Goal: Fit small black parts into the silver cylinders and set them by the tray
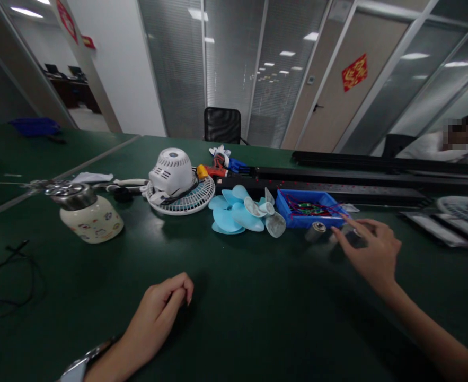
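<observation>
My left hand (160, 313) rests on the green table in a loose fist, with nothing showing in its curled fingers. On the right, my right hand (371, 252) hovers with thumb and fingers apart, beside a small metal cylinder (316, 232) standing on the table. A blurred greyish thing (353, 236) lies just behind the right fingers; I cannot tell whether they touch it. The blue tray (309, 220) beyond those fingertips holds several small green parts with red and dark wires. To its left is a pile of light-blue and translucent fan blades (239, 212).
A white fan housing (172, 175) sits on its grille beside a red-orange power drill (218, 165). A cream jar with a metal lid (93, 217) and black cables (23, 270) are at left. Long black bars (337, 178) cross the back; a person sits at far right.
</observation>
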`<act>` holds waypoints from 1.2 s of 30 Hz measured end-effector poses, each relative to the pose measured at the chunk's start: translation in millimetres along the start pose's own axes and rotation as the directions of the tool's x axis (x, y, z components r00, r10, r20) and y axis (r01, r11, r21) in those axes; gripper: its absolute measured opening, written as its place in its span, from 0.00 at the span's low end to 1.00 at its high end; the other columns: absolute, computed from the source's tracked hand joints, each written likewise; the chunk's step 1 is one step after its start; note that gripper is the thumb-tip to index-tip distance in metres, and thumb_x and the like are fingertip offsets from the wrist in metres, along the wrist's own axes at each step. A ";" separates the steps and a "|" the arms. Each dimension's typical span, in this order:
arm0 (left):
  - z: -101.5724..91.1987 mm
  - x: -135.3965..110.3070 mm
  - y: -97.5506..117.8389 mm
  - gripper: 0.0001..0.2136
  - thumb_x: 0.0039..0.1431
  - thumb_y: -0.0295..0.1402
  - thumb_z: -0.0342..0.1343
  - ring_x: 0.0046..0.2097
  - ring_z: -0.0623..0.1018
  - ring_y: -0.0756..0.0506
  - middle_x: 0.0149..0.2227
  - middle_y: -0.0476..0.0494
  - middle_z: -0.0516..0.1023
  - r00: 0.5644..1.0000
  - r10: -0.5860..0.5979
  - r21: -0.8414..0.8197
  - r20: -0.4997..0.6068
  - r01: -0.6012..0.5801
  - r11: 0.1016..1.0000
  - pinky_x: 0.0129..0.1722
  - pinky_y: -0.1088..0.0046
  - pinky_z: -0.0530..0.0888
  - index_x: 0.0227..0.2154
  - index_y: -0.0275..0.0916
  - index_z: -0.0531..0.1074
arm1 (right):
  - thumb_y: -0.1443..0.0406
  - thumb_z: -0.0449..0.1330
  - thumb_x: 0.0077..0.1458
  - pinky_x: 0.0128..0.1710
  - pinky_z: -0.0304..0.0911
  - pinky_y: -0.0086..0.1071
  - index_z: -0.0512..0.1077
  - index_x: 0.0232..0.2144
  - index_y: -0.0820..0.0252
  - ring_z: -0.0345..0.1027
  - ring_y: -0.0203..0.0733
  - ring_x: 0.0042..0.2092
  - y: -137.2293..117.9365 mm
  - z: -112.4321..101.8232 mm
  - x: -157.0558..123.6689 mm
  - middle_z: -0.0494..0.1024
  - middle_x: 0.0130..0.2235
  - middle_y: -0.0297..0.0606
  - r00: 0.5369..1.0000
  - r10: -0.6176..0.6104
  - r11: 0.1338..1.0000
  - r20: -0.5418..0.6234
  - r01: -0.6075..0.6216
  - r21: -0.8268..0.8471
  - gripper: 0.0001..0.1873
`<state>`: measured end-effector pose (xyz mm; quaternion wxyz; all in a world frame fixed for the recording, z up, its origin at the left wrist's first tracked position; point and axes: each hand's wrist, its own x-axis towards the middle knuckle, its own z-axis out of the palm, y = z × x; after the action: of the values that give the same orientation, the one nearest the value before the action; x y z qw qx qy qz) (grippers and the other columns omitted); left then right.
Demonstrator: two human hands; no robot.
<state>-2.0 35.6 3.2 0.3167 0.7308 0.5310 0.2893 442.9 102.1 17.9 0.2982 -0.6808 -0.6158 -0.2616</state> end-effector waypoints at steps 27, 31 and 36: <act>1.0 -5.2 6.0 0.12 0.65 0.35 0.48 0.41 0.78 0.45 0.40 0.45 0.79 0.992 0.102 -0.020 -0.080 -0.104 0.994 0.40 0.72 0.74 0.50 0.43 0.70 | 0.58 0.68 0.48 0.48 0.71 0.39 0.71 0.47 0.55 0.75 0.43 0.47 -157.9 -26.6 -59.7 0.79 0.45 0.38 0.731 -0.452 0.475 0.512 -0.288 0.831 0.24; 5.5 -5.0 6.2 0.16 0.63 0.33 0.54 0.57 0.72 0.42 0.55 0.41 0.75 0.969 0.223 0.020 -0.109 -0.223 0.975 0.56 0.63 0.69 0.54 0.46 0.68 | 0.56 0.70 0.45 0.44 0.69 0.35 0.73 0.44 0.55 0.74 0.40 0.43 -198.7 -20.8 -64.0 0.80 0.41 0.34 0.669 -0.563 0.400 0.485 -0.293 0.868 0.23; 13.3 -0.2 9.2 0.22 0.60 0.32 0.59 0.55 0.75 0.42 0.52 0.41 0.79 0.951 0.289 -0.010 -0.110 -0.292 0.956 0.55 0.61 0.70 0.57 0.44 0.66 | 0.54 0.71 0.42 0.38 0.65 0.32 0.74 0.39 0.56 0.72 0.39 0.38 -207.8 -17.5 -70.1 0.80 0.36 0.32 0.688 -0.583 0.403 0.432 -0.216 0.889 0.22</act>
<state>13.4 31.2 1.9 0.2515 0.7801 0.4300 0.3785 229.1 54.8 -3.4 0.3223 -0.3739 -0.7957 0.3511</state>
